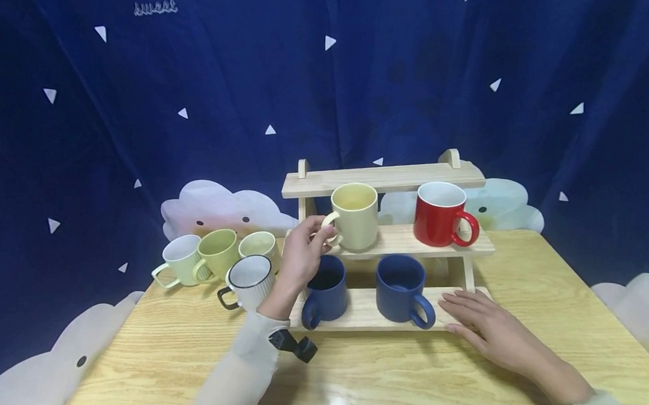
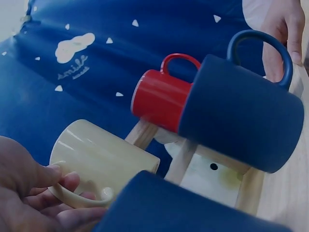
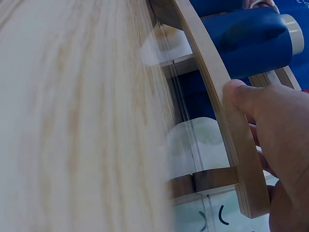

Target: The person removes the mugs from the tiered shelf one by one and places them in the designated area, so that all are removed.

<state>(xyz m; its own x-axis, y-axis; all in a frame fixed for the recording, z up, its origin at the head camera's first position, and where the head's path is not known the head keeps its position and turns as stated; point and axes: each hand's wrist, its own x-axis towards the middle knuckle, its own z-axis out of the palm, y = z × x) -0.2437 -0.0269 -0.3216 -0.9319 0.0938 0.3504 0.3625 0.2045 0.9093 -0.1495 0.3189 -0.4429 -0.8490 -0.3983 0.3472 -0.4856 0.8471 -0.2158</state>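
A pale yellow mug [image 1: 358, 225] is upright at the left part of the wooden rack's middle shelf [image 1: 395, 237]. My left hand [image 1: 303, 250] pinches its handle between thumb and fingers, as the left wrist view also shows. To its right on that shelf stands a red mug [image 1: 438, 216] with a white inside. Two dark blue mugs, a left one [image 1: 328, 287] and a right one [image 1: 399, 284], stand on the lower shelf. My right hand [image 1: 482, 324] rests on the lower shelf's right end, fingers extended, the thumb [image 3: 236, 92] touching the front edge in the right wrist view.
Left of the rack, a ribbed pale mug [image 1: 182, 260], a green mug [image 1: 218, 252], a light green cup [image 1: 258, 245] and a white mug with a black rim [image 1: 250, 278] stand close together on the wooden table [image 1: 187, 353]. A blue curtain [image 1: 329, 88] hangs behind.
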